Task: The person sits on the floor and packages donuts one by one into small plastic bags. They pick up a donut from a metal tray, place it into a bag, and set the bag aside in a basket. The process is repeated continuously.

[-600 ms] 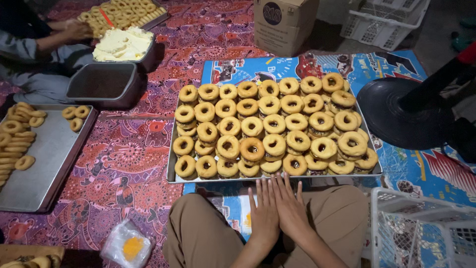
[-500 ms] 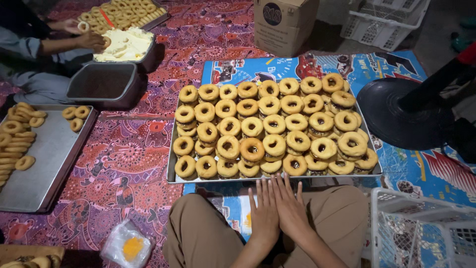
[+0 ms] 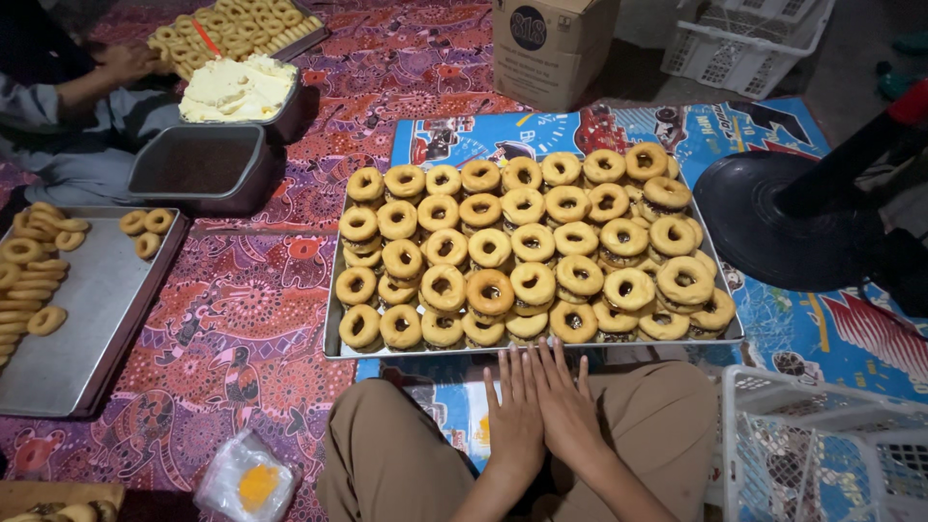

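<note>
Left: half-empty side tray with a few rings; centre: full tray of doughnuts on the mat, just ahead of the knees. Left hand and right hand flat, overlapping, fingers straight, holding nothing. Looks like a pause between steps; any pick needs the hands parted first.

Three trays hold ring doughnuts: the big tray carries roughly forty, the left tray about twenty. Two tubs, two white baskets, one cardboard box, one fan base.
</note>
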